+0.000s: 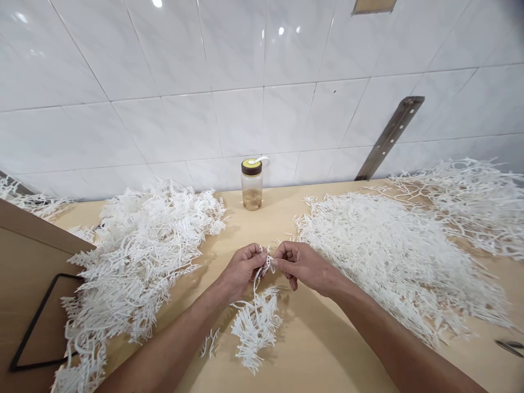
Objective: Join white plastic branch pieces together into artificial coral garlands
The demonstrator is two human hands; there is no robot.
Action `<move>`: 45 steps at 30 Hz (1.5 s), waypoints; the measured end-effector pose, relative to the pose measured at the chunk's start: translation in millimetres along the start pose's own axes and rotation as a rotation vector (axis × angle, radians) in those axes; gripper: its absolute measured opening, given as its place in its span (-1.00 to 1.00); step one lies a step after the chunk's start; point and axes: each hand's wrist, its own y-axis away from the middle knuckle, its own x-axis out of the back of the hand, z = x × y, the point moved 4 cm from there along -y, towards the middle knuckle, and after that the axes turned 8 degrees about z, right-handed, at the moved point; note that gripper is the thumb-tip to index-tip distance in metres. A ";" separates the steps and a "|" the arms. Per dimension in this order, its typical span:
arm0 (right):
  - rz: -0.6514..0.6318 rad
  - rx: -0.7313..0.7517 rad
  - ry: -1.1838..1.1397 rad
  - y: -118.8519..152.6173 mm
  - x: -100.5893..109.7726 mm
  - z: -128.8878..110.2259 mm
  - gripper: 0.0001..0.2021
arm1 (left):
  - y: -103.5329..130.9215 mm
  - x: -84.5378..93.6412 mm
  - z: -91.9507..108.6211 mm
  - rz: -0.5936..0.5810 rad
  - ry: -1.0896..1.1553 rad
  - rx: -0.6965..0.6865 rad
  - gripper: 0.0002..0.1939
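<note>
The sprigs (257, 327) look matt plastic, the tabletop (315, 368) smooth wood, the wall tiles (239, 123) glossy ceramic

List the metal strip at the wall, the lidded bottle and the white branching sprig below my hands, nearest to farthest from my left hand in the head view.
1. White branching sprig: just below the left hand in the picture.
2. Lidded bottle: beyond the hand, near the wall.
3. Metal strip: off to the right, at the wall.

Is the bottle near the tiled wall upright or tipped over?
Upright: the bottle stands with its base on the table and its lid at the top.
</note>
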 end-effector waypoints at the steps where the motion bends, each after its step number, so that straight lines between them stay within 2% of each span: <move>1: 0.006 0.003 0.021 0.0 1.7 -0.7 -0.76 | 0.2 -0.4 0.4 -0.005 -0.004 0.002 -0.65; 5: 0.043 0.030 0.109 1.8 7.9 -5.9 -0.80 | 0.7 -1.4 0.6 -0.030 -0.038 0.014 -0.66; 12: 0.118 0.049 0.217 6.1 4.6 -10.7 -0.87 | 1.1 -0.7 1.0 0.040 -0.147 0.001 -0.61; 16: 0.153 0.124 0.363 6.5 1.5 -13.0 -0.87 | 3.0 -3.1 3.0 0.080 -0.193 -0.007 -0.54; 22: 0.199 0.287 0.587 15.5 -13.0 -19.2 -0.85 | -1.7 0.4 -1.5 0.166 -0.177 -0.056 -0.51; 25: 0.157 0.311 0.637 25.4 -23.5 -25.1 -0.85 | -5.1 7.0 -1.2 0.249 -0.139 -0.084 -0.51; 27: 0.136 0.307 0.632 29.3 -25.7 -29.0 -0.85 | -6.3 9.7 0.1 0.262 -0.135 -0.087 -0.53; 31: 0.254 0.293 0.679 24.8 -9.0 -29.9 -0.87 | -6.5 9.7 1.8 0.206 -0.094 -0.074 -0.59; 36: 0.490 0.315 0.941 17.8 21.0 -28.2 -0.81 | -5.7 9.0 2.3 0.187 -0.040 -0.078 -0.59; 39: 0.537 0.356 0.852 19.2 20.7 -33.5 -0.84 | -6.0 8.4 1.4 0.173 -0.024 -0.086 -0.59; 42: 0.436 0.322 0.655 19.0 5.3 -34.2 -0.87 | -6.6 8.1 -1.1 0.164 0.004 -0.091 -0.61; 45: 0.376 0.230 0.599 17.8 -10.1 -28.9 -0.79 | -6.7 7.8 -4.0 0.166 0.048 -0.085 -0.61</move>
